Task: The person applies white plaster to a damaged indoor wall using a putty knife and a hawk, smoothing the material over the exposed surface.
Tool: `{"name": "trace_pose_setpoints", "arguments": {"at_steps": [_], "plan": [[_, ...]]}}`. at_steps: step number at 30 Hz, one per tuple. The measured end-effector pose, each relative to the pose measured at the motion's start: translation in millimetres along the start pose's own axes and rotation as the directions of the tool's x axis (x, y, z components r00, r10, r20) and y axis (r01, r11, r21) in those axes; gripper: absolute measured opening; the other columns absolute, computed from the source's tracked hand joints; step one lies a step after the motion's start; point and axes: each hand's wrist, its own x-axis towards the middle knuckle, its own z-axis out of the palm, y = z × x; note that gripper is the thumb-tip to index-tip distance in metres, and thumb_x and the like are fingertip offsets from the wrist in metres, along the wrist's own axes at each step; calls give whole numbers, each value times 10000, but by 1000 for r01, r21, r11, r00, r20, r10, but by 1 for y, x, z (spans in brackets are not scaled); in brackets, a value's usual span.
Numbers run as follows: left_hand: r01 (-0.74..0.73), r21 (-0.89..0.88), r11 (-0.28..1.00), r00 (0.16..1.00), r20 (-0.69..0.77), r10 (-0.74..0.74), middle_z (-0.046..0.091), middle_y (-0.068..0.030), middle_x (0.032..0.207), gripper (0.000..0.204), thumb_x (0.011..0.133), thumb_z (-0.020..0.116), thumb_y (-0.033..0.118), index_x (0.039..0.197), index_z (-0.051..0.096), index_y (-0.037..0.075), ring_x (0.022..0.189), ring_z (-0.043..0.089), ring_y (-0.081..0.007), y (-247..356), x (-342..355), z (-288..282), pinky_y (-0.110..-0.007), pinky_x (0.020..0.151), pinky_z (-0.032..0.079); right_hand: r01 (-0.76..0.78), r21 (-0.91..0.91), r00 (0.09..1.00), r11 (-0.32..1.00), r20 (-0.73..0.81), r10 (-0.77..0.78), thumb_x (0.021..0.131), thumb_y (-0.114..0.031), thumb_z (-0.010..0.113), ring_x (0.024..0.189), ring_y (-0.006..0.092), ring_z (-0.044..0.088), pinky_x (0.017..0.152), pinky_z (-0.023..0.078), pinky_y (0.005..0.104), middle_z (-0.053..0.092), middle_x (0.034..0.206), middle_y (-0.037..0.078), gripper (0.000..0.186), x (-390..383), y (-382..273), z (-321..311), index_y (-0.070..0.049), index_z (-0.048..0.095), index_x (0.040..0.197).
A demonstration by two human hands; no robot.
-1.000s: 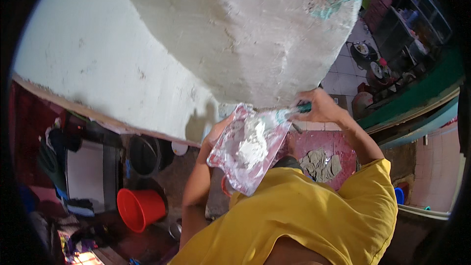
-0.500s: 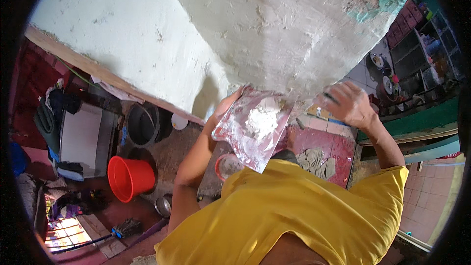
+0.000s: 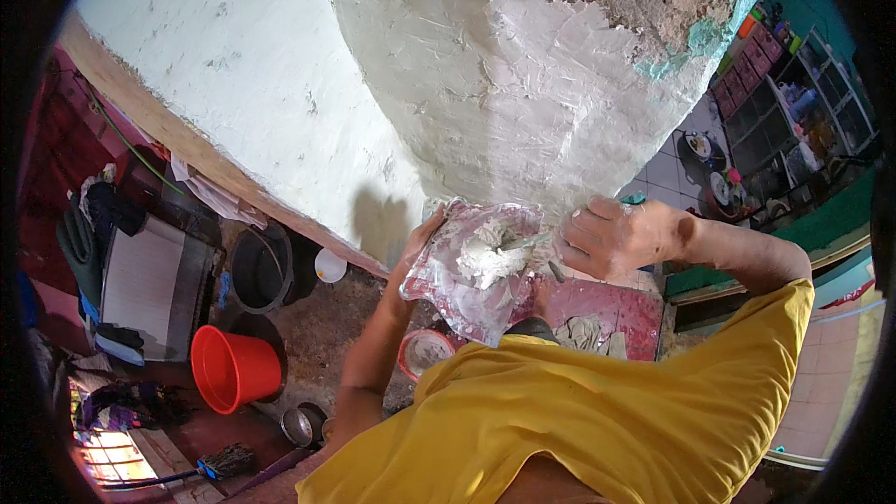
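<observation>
Wall [image 3: 411, 47] plastered; right fingers [image 3: 581, 235], wrapped round scraper [image 3: 635, 198], moved back to paste [image 3: 485, 266]; left fingers [image 3: 430, 222] pinch sheet [image 3: 474, 315].

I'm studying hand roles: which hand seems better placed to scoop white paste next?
Probably the right hand: it grips a tool that reaches the white paste, while the left hand holds the smeared sheet under it.

Pink drawers [image 3: 749, 79], a red bucket [image 3: 238, 369] and broom [image 3: 227, 460] suggest a home.
</observation>
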Motion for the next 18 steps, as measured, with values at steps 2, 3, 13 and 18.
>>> {"name": "trace_pose_setpoints", "arguments": {"at_steps": [2,3,13,18], "plan": [[70,-142,987,998,14,-69,586,-148,1148,406,962,421,295,1200,502,-24,1017,592,-218,-12,10,-13,-333,896,476,-9,16,1000,1000,-6,9,601,-200,588,675,124,494,588,354,250,475,714,-4,232,0,5,-1,-78,567,797],[140,-294,946,990,31,-137,587,-151,1146,411,958,428,300,1198,503,-25,1015,593,-226,-20,16,-20,-337,897,476,-24,42,1000,999,-17,24,596,-200,586,660,124,488,582,350,248,458,697,-6,224,-1,7,1,-79,559,782],[274,-361,891,961,69,-267,599,-151,1120,405,959,412,306,1166,520,-24,987,606,-238,-48,34,-53,-362,881,484,26,108,999,994,-39,-22,564,-188,588,588,105,460,525,346,239,366,626,-10,168,9,14,0,-110,472,658],[314,-369,875,949,128,-287,592,-141,1128,386,962,413,305,1180,510,2,1000,596,-229,-52,36,-52,-352,885,482,-139,220,983,966,150,107,656,-215,606,638,160,528,554,446,273,455,681,6,153,22,23,20,-141,527,764]]}}
